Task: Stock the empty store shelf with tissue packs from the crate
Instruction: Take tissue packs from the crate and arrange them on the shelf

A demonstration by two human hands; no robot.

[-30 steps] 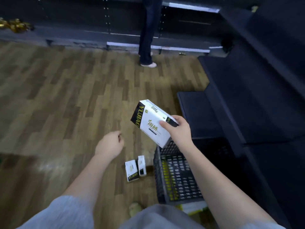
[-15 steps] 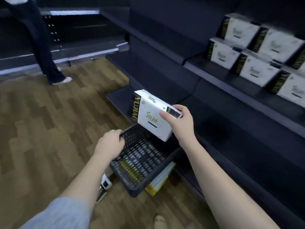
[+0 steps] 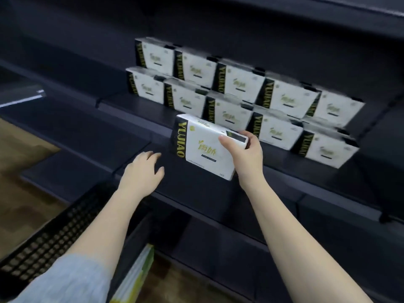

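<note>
Two hands over a dark store shelf (image 3: 135, 110) | right hand (image 3: 246, 157) gripped a white rectangular tissue pack with black-and-gold side (image 3: 203, 147), tilted, just before two rows of matching packs (image 3: 240, 97) | left hand (image 3: 143, 173) empty, fingers relaxed | black perforated plastic crate (image 3: 54, 232) lower left.

I see white tissue pack (image 3: 203, 149), black-gold YUJIAO side band, tilted, pinched at right end, just left of stocked packs (image 3: 236, 95) in two rows on dark shelf (image 3: 140, 110). Black mesh crate (image 3: 54, 232) at lower left.
</note>
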